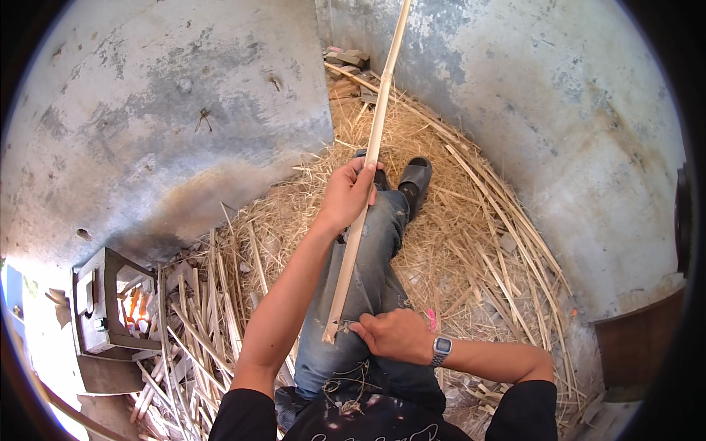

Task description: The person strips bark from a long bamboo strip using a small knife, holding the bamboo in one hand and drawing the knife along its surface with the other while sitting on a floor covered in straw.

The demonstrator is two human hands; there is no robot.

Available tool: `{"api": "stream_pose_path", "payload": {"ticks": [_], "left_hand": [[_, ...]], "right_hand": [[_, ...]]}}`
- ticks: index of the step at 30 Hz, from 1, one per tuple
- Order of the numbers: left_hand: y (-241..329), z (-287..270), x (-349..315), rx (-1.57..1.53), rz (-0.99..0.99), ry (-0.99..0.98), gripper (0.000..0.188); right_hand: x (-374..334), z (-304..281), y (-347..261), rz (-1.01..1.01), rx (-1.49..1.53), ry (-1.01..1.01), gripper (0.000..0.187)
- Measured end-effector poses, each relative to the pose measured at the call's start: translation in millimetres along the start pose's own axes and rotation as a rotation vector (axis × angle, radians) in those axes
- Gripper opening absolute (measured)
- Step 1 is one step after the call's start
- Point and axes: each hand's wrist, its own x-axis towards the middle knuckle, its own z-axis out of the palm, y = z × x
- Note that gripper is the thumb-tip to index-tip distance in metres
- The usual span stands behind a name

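Note:
A long, pale split bamboo strip [379, 121] runs from the top of the view down across my lap. My left hand [347, 192] is wrapped round it near its middle, thumb along the strip. Close beside the strip's lower end, my right hand [396, 335] is closed, palm down, over my thigh. A thin dark edge seems to show between its thumb and the strip; what the fingers hold is hidden. A watch [441, 349] sits on the right wrist. Beneath the strip are my jeans [346, 268], with thin shavings [353, 382] in my lap.
Straw-like shavings [441, 242] cover the floor. Bundles of bamboo strips [213, 294] lie at the left, and more long strips [515, 220] follow the right wall [559, 117]. A box-like wooden frame [107, 301] stands far left. Another grey wall [198, 88] rises at upper left.

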Motion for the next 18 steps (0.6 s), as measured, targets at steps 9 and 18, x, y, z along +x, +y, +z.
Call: {"api": "stream_pose_path", "payload": {"ticks": [9,18], "left_hand": [[0.5,3.9,-4.4,0.079,-0.005,0.065,0.037],[-8.6,3.4,-3.7,0.032,-0.021,0.120,0.044]], "right_hand": [[34.1,-34.3,22.7,0.010,0.063,0.299,0.041],[50.9,-23.4,35.6,-0.015,-0.065,0.420,0.041]]}}
